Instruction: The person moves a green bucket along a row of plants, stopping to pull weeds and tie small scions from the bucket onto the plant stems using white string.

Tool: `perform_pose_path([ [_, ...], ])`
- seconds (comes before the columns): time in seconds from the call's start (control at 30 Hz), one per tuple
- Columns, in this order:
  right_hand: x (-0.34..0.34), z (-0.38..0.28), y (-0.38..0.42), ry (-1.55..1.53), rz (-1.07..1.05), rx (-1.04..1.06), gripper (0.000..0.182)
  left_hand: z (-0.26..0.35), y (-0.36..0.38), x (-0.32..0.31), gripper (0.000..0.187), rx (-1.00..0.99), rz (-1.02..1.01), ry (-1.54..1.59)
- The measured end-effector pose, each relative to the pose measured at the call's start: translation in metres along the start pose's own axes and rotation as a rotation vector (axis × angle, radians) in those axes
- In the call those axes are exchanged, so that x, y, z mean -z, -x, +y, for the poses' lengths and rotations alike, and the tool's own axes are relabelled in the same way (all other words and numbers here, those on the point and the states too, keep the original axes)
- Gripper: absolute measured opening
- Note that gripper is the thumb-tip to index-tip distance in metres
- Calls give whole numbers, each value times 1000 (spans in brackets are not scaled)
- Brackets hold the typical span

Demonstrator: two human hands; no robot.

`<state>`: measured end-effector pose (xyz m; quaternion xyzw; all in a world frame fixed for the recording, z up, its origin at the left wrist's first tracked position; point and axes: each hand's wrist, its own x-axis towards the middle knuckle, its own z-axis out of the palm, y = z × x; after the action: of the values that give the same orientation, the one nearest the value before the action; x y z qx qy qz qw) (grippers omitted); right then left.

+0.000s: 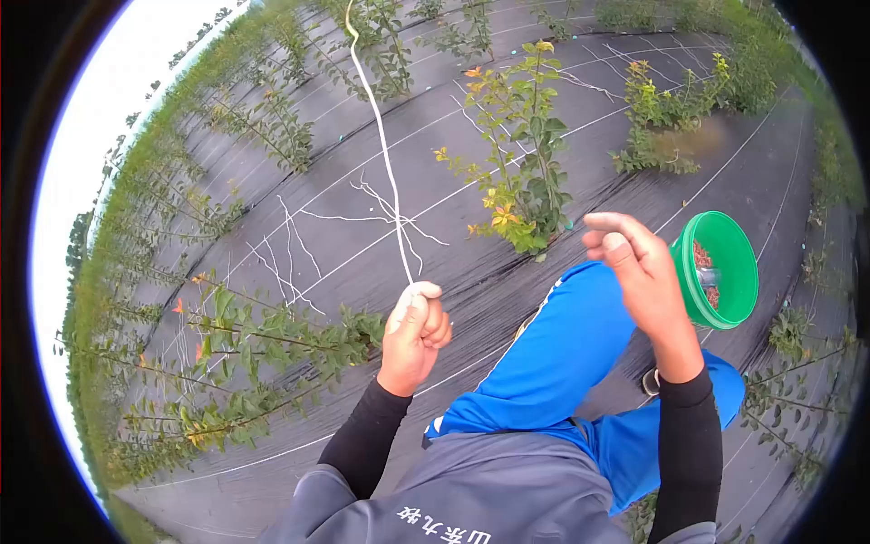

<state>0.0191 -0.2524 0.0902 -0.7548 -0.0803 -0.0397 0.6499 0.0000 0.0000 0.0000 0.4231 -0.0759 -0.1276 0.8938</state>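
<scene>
My left hand is closed around the lower end of a long, thin, pale bare twig. The twig rises away from the fist to the top of the view, where its tip turns greenish. My right hand is raised above my blue-trousered knee, its index finger stretched out and its thumb apart from it. Nothing shows between those fingers. Just right of it stands a green bucket with reddish granules and a clear cup-like object inside.
Black ground cover with white lines lies all around. Several pale bare twigs are scattered on it. A leafy young shrub stands ahead; others grow in rows, including a leaning one at left and a plant at right.
</scene>
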Motion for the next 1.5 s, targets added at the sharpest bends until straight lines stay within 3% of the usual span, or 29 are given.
perform_pose_path([
  [0.07,-28,2,-7,-149,25,17,49,-4,0,-28,28,32,-161,-205],
  [0.1,-23,-6,0,-200,9,-35,50,-35,5,-58,28,22,-232,-260],
  [0.17,-52,-16,-1,-644,60,-93,44,-38,10,-71,29,197,-237,-314],
  [0.2,-56,-11,2,-658,53,-85,44,-38,13,-70,26,144,-237,-473],
  [0.27,-46,2,12,-1005,67,26,42,-46,9,-70,23,83,-247,-586],
  [0.33,-39,-15,16,-980,177,27,41,-48,2,-63,20,-603,-416,-1192],
  [0.37,-35,-21,19,-963,283,22,43,-47,3,-62,20,-605,-426,-1182],
  [0.5,-31,-16,26,-1005,313,78,44,-46,5,-62,25,-566,-511,-1247],
  [0.57,-35,-18,25,-996,301,163,44,-45,3,-63,22,-501,-331,-1263],
  [0.6,-39,-20,24,-958,308,181,45,-47,3,-62,22,-499,-362,-1247],
  [0.77,-62,-24,14,-812,361,245,46,-55,11,-57,16,-315,-136,-1019],
  [0.9,-80,-25,2,-710,390,319,40,-69,13,-38,18,-346,-100,-867],
  [0.97,-89,-23,-7,-502,302,236,36,-76,17,-26,30,-375,-50,-761],
  [1.03,-100,-25,-9,-65,291,271,27,-86,15,-2,39,-413,11,-721],
  [1.07,-99,-23,-8,156,174,164,43,-84,13,12,40,-323,105,-710],
  [1.1,-94,-16,-2,170,247,129,43,-79,4,23,42,-236,208,-713],
  [1.17,-89,-4,8,239,192,63,54,-67,-25,30,48,-179,260,-411],
  [1.2,-85,9,10,281,217,24,59,-60,-43,51,48,-171,240,-407],
  [1.3,-39,28,45,302,191,-113,53,-36,-82,121,54,-51,359,-741],
  [1.37,-16,41,68,343,246,-144,48,-28,-101,151,59,-76,587,-1090],
  [1.5,28,46,115,451,277,-132,37,-42,-98,150,56,-158,603,-1135],
])
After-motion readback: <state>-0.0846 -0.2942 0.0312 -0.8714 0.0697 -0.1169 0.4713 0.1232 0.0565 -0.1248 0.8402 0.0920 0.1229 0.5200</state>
